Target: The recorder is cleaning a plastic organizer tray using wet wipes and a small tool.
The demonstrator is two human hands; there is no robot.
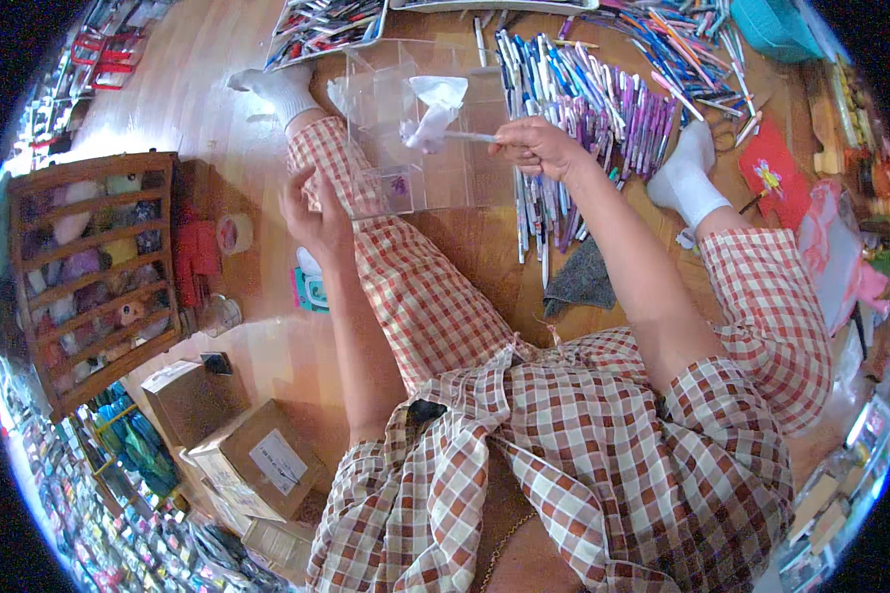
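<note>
A clear plastic box (470,193) with compartments stands on the floor between my outstretched legs. My right hand (542,148) is closed in a pinch on a thin pale stick (473,136), which points left across the box. Whether it is a pen or a handle I cannot make out. At the stick's far end is a crumpled white tissue or cloth (435,109), blurred, seen over the box. Left of the box, my left hand (318,219) is raised with its fingers apart, holding nothing. A small purple thing (399,186) shows in the box's near left compartment.
Rows of pens (588,109) lie right of the box, with a pen-filled tray (324,30) beyond it. A grey cloth (579,279) lies nearer me. At left are a wooden drawer rack (171,237) and cardboard boxes (252,465); at right, a red sheet (776,163) and a teal container (776,30).
</note>
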